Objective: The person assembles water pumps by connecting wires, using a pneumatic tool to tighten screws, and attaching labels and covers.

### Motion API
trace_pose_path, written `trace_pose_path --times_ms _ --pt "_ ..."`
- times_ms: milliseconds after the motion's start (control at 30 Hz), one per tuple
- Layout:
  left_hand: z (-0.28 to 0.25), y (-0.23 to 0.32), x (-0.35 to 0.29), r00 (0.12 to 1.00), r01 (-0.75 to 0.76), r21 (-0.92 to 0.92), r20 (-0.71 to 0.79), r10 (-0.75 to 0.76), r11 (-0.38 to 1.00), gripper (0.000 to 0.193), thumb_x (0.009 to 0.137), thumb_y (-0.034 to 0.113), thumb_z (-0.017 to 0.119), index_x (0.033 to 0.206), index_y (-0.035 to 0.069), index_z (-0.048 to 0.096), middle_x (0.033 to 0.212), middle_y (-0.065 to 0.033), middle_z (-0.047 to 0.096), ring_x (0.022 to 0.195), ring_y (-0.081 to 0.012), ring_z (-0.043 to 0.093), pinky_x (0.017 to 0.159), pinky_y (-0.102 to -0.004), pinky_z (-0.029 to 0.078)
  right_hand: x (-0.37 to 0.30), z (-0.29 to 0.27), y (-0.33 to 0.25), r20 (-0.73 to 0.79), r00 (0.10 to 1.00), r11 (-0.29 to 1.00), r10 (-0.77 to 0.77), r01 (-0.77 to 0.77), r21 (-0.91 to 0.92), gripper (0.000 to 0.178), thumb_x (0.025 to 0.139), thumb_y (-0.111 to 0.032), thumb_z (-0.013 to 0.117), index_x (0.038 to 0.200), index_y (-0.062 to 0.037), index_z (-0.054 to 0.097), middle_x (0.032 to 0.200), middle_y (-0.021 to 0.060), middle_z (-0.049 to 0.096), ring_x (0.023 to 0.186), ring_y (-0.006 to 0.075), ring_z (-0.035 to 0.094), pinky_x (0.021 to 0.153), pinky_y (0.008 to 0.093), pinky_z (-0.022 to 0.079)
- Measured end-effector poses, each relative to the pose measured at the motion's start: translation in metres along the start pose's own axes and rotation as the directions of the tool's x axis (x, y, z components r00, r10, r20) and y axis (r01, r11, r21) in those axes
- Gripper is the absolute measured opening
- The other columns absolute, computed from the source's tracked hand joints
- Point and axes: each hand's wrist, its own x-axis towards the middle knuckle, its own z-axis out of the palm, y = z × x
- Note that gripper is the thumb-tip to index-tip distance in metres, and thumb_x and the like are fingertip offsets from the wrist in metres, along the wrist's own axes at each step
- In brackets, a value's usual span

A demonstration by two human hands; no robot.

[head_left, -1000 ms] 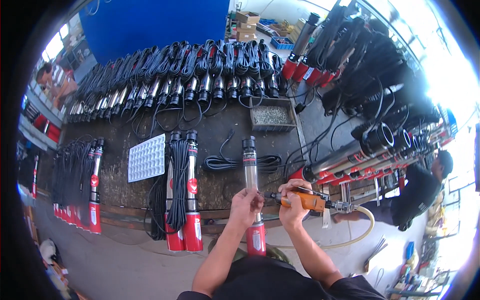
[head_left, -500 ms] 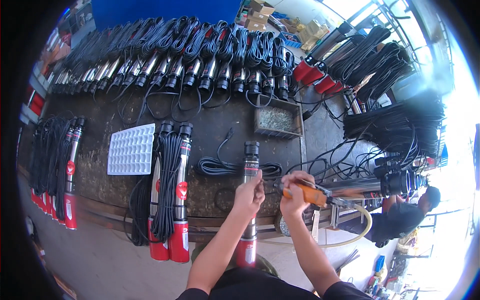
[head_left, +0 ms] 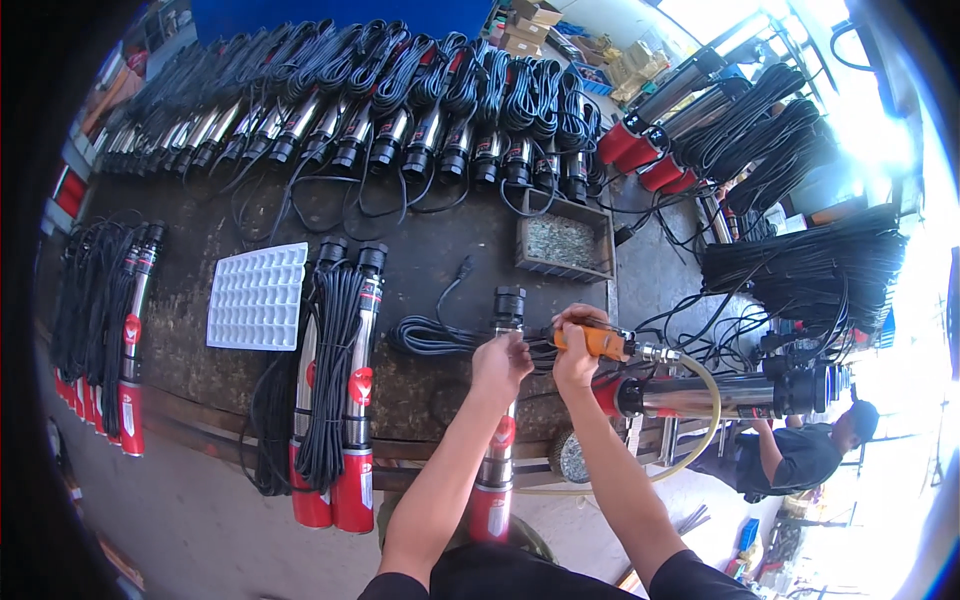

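Observation:
A steel submersible pump with a black top and a red lower end lies in front of me, reaching past the table's near edge. My left hand is closed at the pump's upper part, covering its printed band; what its curled fingers pinch is hidden. Just to the right, my right hand grips an orange air screwdriver held nearly level, its tip end toward the pump and left hand. A pale yellow hose curves down from its back end. Behind the left hand lies a coiled black cable.
Left are a white compartment tray and two pumps with bundled cable. A wooden box of small parts stands beyond. Pumps with coiled cables line the back. More pumps lie right, where a person is farther off.
My right hand has raised the air screwdriver and turned it more level, closer to the pump's upper part. My left hand has shifted slightly up the pump, its fingers more curled.

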Motion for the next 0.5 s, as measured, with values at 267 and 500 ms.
trace_pose_path --times_ms 267,500 --pt "-0.036 0.008 -0.015 0.914 -0.320 0.161 -0.208 0.350 0.933 0.021 0.104 0.005 0.038 0.113 0.004 0.056 0.089 -0.0056 0.059 0.071 -0.0133 0.057 0.063 -0.0278 0.053 0.010 0.008 0.003 0.002 1.000 0.999 0.029 -0.029 0.034 0.016 0.083 0.005 0.053 0.096 -0.0037 0.052 0.093 0.0122 0.057 0.078 0.0193 0.056 0.080 0.0354 0.050" --pt "-0.049 -0.005 0.000 0.870 -0.404 0.280 -0.177 0.460 0.871 0.023 0.105 0.005 0.038 0.111 0.004 0.060 0.078 -0.0021 0.057 0.062 -0.0125 0.054 0.057 -0.0265 0.049 -0.008 -0.038 0.097 -0.068 0.994 0.996 0.081 -0.078 0.042 0.022 0.083 0.006 0.059 0.101 -0.0054 0.054 0.095 0.0093 0.062 0.082 0.0161 0.061 0.077 0.0314 0.052"
